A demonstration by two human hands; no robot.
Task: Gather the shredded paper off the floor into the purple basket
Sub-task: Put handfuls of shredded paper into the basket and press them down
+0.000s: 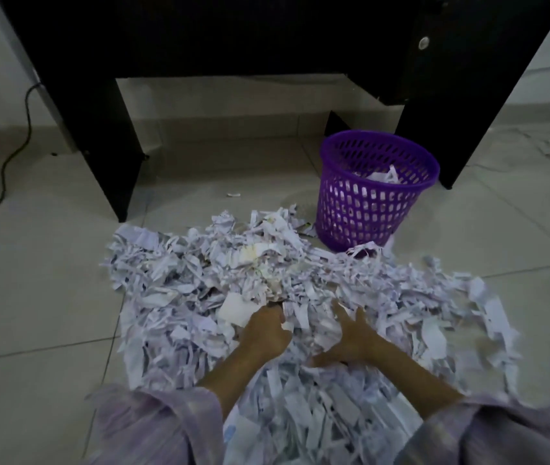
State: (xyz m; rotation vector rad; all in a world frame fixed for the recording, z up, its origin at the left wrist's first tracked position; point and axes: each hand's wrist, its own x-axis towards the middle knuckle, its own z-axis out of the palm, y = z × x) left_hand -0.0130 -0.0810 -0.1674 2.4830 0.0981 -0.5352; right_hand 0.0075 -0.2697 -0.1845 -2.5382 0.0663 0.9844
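Scooping: left hand [266, 330] curled into shredded paper [199, 286], gripping strips; right hand [347, 337] spread flat on the heap beside it. Purple basket [377, 196] stands beyond the right hand, holding some shreds. Advice: press both hands together, lift one compact bundle.

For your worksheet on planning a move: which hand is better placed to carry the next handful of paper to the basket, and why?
Probably the right hand. It lies in the paper on the same side as the basket, which stands ahead and to the right. The left hand would have to cross over.
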